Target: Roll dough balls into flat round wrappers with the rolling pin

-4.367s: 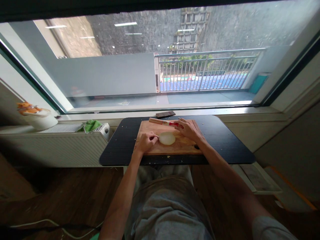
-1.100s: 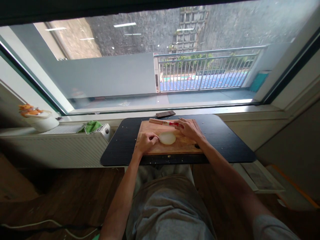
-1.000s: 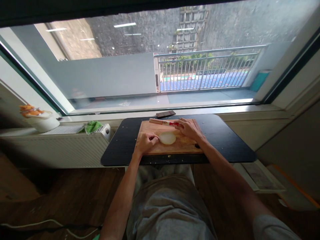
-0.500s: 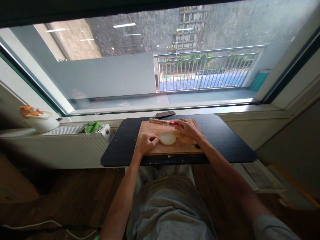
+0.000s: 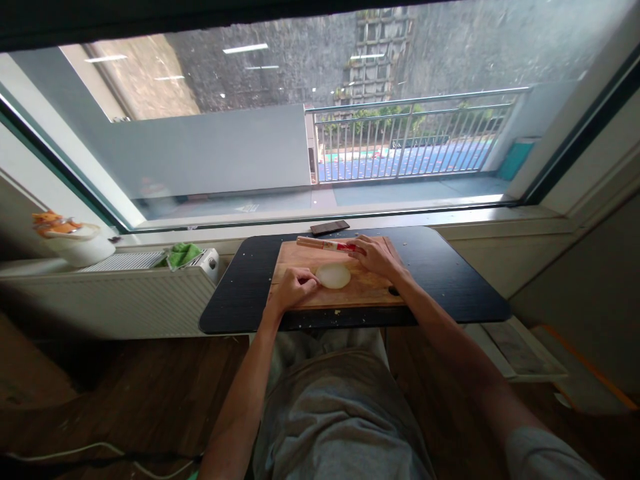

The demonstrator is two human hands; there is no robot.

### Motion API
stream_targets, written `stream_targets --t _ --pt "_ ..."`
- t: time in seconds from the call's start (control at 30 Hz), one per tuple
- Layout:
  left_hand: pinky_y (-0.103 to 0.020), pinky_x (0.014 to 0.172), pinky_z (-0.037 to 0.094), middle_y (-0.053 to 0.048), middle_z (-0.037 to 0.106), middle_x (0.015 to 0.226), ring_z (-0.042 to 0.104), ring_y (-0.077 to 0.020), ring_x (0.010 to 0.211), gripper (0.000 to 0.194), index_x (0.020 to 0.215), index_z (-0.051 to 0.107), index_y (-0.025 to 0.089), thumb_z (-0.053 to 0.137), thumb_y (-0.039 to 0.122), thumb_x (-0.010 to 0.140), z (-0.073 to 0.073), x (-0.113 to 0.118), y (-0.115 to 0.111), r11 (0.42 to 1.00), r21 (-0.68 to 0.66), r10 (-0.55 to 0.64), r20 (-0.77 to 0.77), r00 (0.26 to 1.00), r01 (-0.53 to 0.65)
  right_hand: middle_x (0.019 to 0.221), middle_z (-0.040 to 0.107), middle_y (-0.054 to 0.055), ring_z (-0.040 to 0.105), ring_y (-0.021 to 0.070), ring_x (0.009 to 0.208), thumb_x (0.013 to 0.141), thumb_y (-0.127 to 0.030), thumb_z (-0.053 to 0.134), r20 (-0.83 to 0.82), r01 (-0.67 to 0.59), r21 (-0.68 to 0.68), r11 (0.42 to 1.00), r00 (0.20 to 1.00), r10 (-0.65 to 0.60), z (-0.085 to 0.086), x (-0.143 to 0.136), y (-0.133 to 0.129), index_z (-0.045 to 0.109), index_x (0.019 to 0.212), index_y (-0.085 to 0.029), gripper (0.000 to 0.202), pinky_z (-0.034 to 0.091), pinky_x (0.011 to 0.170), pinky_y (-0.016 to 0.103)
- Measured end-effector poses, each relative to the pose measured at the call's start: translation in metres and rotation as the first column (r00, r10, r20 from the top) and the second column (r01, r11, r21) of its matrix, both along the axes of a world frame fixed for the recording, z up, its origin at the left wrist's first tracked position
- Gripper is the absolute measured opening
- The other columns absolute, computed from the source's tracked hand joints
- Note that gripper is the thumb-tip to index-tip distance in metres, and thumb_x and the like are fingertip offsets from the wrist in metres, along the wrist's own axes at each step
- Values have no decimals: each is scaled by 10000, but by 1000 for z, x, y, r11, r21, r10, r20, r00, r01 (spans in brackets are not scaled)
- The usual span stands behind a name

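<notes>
A flat, pale round of dough (image 5: 333,275) lies on the wooden cutting board (image 5: 367,295). At its left edge my left hand (image 5: 297,288) is closed, thumb and fingertips pinching the rim of the dough. My right hand (image 5: 379,256) is wrapped round the right end of a slim wooden rolling pin (image 5: 315,243) with a red label. The pin lies across the far part of the board, beyond the dough and apart from it. My right fingers hide its right end.
The board rests on a black table (image 5: 445,280) with crumbs along its front edge. Behind it a dark flat object (image 5: 330,227) lies by the window sill. To the left are a radiator (image 5: 125,297), a green cloth (image 5: 182,255) and a white pot (image 5: 83,245).
The whole view has shifted slightly. Both hands, the dough and the rolling pin keep almost the same places on the board.
</notes>
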State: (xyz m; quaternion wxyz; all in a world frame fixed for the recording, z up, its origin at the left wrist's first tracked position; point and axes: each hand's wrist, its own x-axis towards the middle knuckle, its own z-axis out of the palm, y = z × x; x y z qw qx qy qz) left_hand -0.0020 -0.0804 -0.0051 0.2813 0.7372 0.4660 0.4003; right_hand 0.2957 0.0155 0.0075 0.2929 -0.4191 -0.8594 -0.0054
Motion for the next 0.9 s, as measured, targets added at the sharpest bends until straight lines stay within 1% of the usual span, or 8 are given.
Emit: stream_targets --t 0.17,0.33,0.43,0.57,0.73,0.9 --pt "-272 707 521 -48 808 806 704 -175 741 215 789 866 174 656 168 838 1 1 -1 999 -1 -35 -9 999 35 1240 760 77 728 238 981 1108 -399 588 2 -10 -3 1000 1000 10 -1 0 0 744 1399 -298 345 535 874 333" --pt "-262 682 506 -36 792 772 669 -160 701 251 824 884 178 636 147 843 6 0 -4 999 37 -1 -15 1000 1 1239 764 77 733 234 983 1100 -399 609 -11 -11 -5 1000 1000 11 -2 1 1 749 1394 -305 339 535 866 327" --pt "-255 673 498 -32 793 769 661 -152 693 268 840 891 176 625 141 848 7 0 -5 999 32 6 -10 1000 -6 1245 767 80 735 239 996 1095 -394 623 -21 -18 -5 1000 1000 18 -2 1 1 746 1400 -304 341 534 875 329" --pt "-249 659 482 -31 792 771 653 -146 687 252 834 889 171 638 144 848 7 1 -5 1000 14 -8 -8 1000 8 1260 762 76 735 235 1006 1099 -386 622 -35 -35 -5 999 999 35 -5 1 3 734 1412 -299 344 539 879 321" --pt "-246 656 470 -26 781 756 638 -138 675 234 818 883 166 651 139 840 5 0 -4 1000 20 -12 2 1000 12 1190 767 66 731 222 966 1095 -388 640 -56 -40 -1 999 998 40 -6 1 5 758 1376 -305 315 535 855 301" --pt "-252 674 488 -33 795 780 669 -153 705 244 827 881 166 640 141 852 5 0 -4 1000 17 -22 7 1000 22 1227 762 72 729 226 986 1094 -368 636 -63 -54 1 999 997 54 -7 2 5 753 1381 -307 315 542 874 313"
